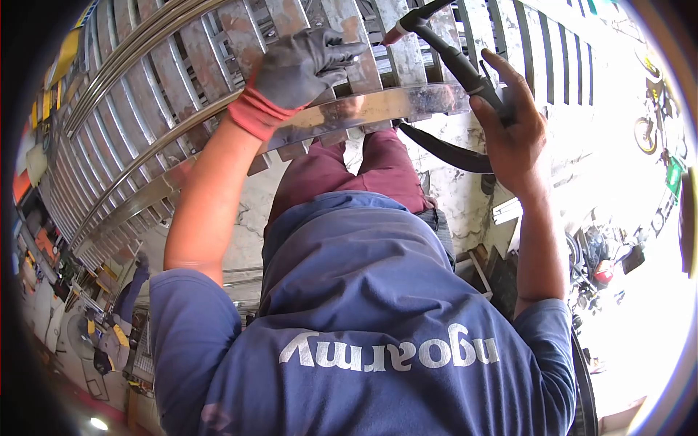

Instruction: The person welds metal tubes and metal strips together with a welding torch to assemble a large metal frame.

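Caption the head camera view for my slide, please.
Bare right hand holding a TIG welding torch, gloved left hand over a slatted metal bench.

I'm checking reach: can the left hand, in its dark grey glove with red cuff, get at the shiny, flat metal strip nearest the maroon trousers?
Probably yes: the left hand is close to the strip, with nothing visible between; the black, tubular torch is farther right.
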